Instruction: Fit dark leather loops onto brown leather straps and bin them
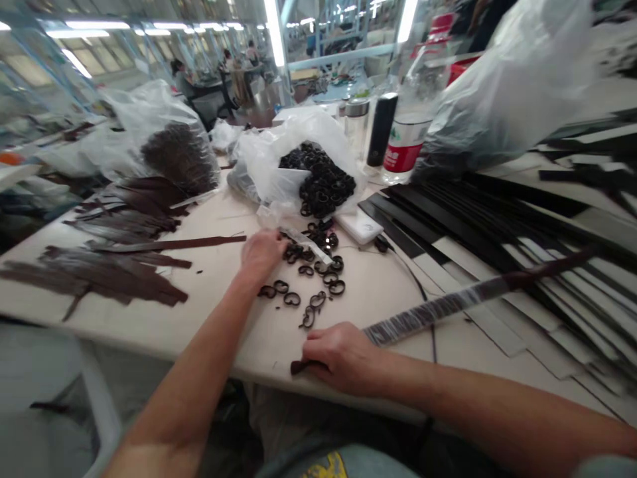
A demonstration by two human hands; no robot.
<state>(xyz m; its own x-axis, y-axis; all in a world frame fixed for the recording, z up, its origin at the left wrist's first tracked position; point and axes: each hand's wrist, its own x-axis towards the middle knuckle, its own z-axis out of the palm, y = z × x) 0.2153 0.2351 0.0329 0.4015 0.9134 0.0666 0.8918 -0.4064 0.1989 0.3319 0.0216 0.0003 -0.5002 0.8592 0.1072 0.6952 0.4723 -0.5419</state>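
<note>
My left hand point(263, 253) is at the left edge of a loose heap of small black buckles point(291, 299). Its fingers are bent together, and their tips are partly hidden at the heap, so I cannot see what is between them. Near the front edge of the table, my right hand point(343, 357) is closed around one end of a dark brown strap point(442, 307). A short tip of the strap sticks out to the left of the fist. Its long part, wrapped in clear plastic, runs up to the right across other strips.
A white plastic bag point(266, 159) spilling black buckles stands behind the heap. Brown strips point(124, 275) lie at left, black and white strips point(478, 255) at right. A white box-shaped device point(359, 226) with a cable, a red-labelled bottle point(403, 149) and a black flask point(382, 129) stand behind.
</note>
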